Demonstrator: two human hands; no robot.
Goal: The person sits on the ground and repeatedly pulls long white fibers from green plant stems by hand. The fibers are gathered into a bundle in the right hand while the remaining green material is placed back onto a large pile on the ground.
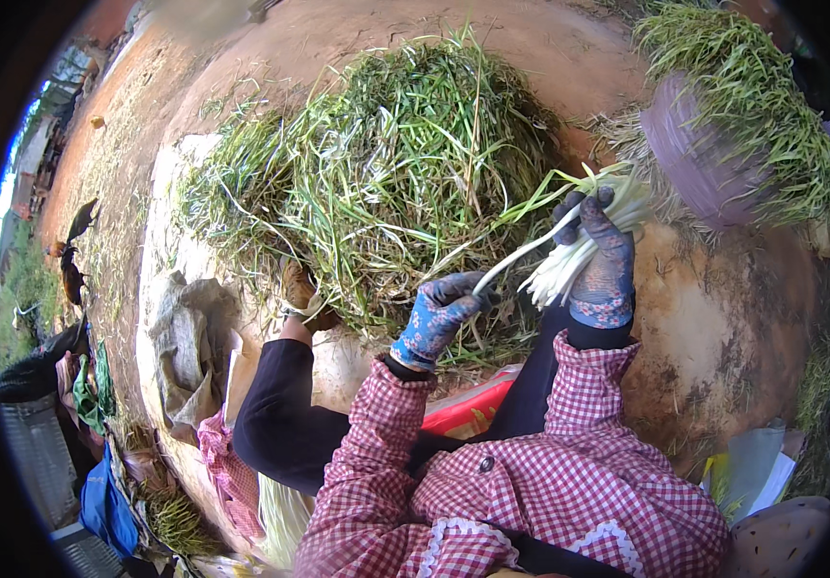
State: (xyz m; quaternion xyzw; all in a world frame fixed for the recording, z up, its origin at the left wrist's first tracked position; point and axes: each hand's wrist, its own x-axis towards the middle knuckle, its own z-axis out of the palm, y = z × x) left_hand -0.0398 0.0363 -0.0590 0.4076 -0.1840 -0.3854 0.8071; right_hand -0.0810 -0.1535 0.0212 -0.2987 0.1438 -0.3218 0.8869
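My right hand (606, 253), in a blue floral glove with dark fingers, grips a bundle of pale stalks (563, 271) with their white ends pointing down and left. One long stalk (523, 251) stretches from that bundle across to my left hand (444, 314), gloved alike, which pinches its white end. Green leaves trail from the stalk's upper part. In front of both hands rises a large heap of green and withered stalks and leaves (400, 166). The bundle hangs over the heap's right edge.
A crumpled woven sack (191, 347) lies left of my leg. A red plastic bag (469, 408) is between my legs. More long pale stalks (281, 516) lie at my left side. Leafy greens (747, 101) top a purple plastic-wrapped bundle (704, 155) at right. Chickens (75, 253) stand far left.
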